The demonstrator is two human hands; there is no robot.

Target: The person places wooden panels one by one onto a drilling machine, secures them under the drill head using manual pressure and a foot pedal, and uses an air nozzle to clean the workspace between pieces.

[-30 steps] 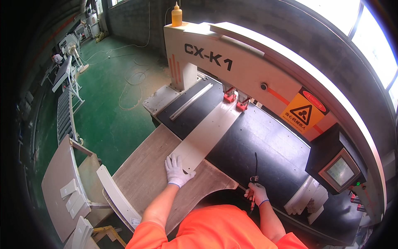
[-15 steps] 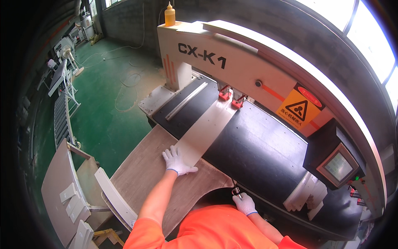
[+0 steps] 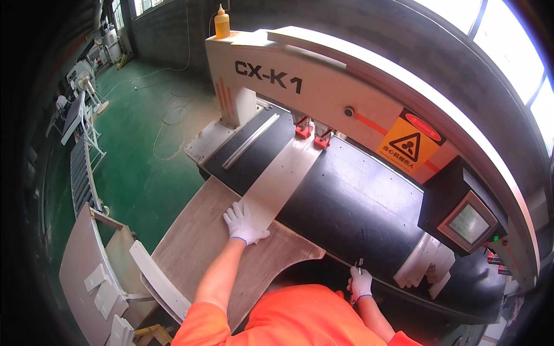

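My left hand (image 3: 242,224), in a white glove with its fingers spread, lies flat at the near end of a long pale panel (image 3: 284,173). The hand rests partly on a worn brown board (image 3: 190,230) that juts from the machine's black bed. Two red clamps (image 3: 304,129) stand over the panel's far end. By the front edge of the bed, my right hand (image 3: 360,282), also gloved, is closed around a small black-and-metal hand tool (image 3: 359,263). Only the tool's tip shows above my fingers; the fist hides the rest.
The machine's white beam (image 3: 334,92) spans the bed and carries a control screen (image 3: 470,226) at right. Pale strips (image 3: 418,262) lie on the bed's right side. At left stand a panel stack (image 3: 86,259) and a roller conveyor (image 3: 85,179). A yellow bottle (image 3: 221,24) tops the beam.
My right hand has moved right and slightly forward along the bed's edge, with the tool raised more upright. My left hand stays on the panel's end. The whole view has shifted slightly.
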